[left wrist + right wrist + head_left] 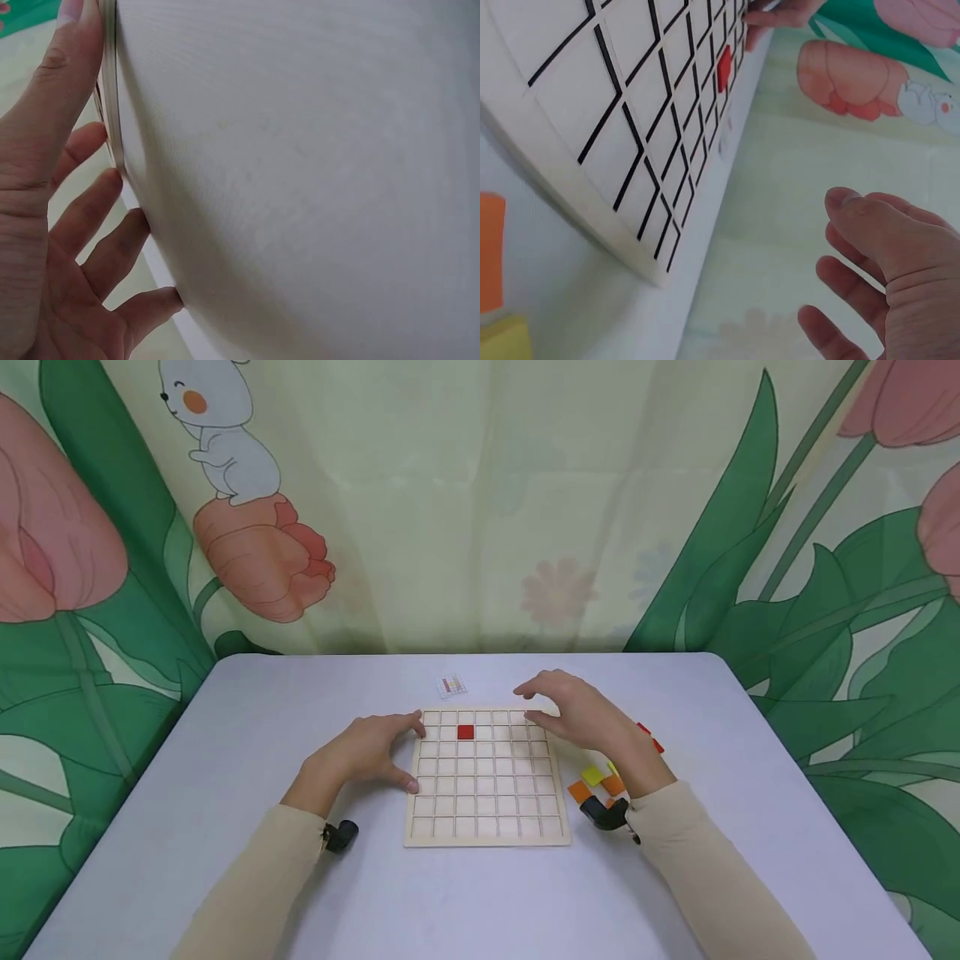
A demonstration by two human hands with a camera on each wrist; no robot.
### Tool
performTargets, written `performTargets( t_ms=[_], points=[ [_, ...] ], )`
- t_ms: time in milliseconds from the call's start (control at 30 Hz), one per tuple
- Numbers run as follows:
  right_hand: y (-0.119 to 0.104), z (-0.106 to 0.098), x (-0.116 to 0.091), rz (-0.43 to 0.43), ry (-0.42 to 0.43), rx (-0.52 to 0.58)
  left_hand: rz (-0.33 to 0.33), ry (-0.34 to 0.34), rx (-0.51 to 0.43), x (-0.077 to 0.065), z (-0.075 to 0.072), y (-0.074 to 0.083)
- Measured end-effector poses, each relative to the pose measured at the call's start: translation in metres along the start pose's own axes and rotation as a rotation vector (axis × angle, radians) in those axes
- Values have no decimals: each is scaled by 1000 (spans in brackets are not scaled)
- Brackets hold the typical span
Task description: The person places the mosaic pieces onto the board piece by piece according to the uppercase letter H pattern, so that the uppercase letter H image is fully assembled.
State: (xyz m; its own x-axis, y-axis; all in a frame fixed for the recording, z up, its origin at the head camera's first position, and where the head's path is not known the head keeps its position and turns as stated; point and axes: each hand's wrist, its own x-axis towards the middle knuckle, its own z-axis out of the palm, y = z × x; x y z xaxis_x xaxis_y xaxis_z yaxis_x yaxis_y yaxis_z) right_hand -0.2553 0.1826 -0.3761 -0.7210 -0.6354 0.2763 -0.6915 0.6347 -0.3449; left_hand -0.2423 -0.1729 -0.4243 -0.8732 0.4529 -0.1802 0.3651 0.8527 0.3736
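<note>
A square wooden grid board [487,842] lies flat on the table, with one red tile [465,732] in a cell of its second row from the far side. My left hand [367,750] touches the board's left edge, thumb and fingers spread apart along it. In the left wrist view, the thumb [64,82] lies against the board's side [111,90] while several fingertips touch the white surface. Over the board's far right corner hovers my right hand [573,710], holding nothing, its thumb and fingers apart. The right wrist view shows those fingers [855,292] loosely bent.
Loose tiles lie right of the board, partly under the right forearm: orange [580,792], yellow [592,775] and red [651,737]. Beyond the board's far edge lies a small card with a coloured grid [452,686]. A printed curtain [480,527] hangs behind the white table [480,902].
</note>
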Motion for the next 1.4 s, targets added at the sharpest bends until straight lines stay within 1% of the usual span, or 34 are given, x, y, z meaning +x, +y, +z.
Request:
performTargets(
  t_ms=[133, 300, 433, 567, 667, 833, 967, 1100, 1233, 1300, 1400],
  points=[
    [5, -7, -6, -1, 39, -18, -10, 5, -4, 1, -3, -1],
    [12, -12, -18, 11, 47, -52, -18, -5, -15, 2, -1, -2],
    [16, -13, -30, 22, 63, -78, -6, -5, -23, -2, 5, -4],
    [19, -14, -40, 40, 63, -90, -30, -26, -29, -8, 11, -7],
    [22, -14, -49, 56, 65, -109, -42, -30, -37, -11, 13, -8],
    [29, -21, -63, 84, 97, -142, -12, 4, -23, -5, 10, -6],
    [34, -25, -71, 122, 90, -154, -21, 23, -22, -1, 6, -3],
    [38, -28, -85, 168, 65, -172, -24, 3, -45, -2, 10, 0],
    [42, -32, -98, 194, 62, -194, -31, -6, -53, -5, 15, 2],
    [45, -34, -101, 203, 66, -198, -36, 10, -48, -6, 13, 1],
    [48, -38, -103, 204, 78, -205, -36, 20, -37, -6, 6, 0]
  ],
)
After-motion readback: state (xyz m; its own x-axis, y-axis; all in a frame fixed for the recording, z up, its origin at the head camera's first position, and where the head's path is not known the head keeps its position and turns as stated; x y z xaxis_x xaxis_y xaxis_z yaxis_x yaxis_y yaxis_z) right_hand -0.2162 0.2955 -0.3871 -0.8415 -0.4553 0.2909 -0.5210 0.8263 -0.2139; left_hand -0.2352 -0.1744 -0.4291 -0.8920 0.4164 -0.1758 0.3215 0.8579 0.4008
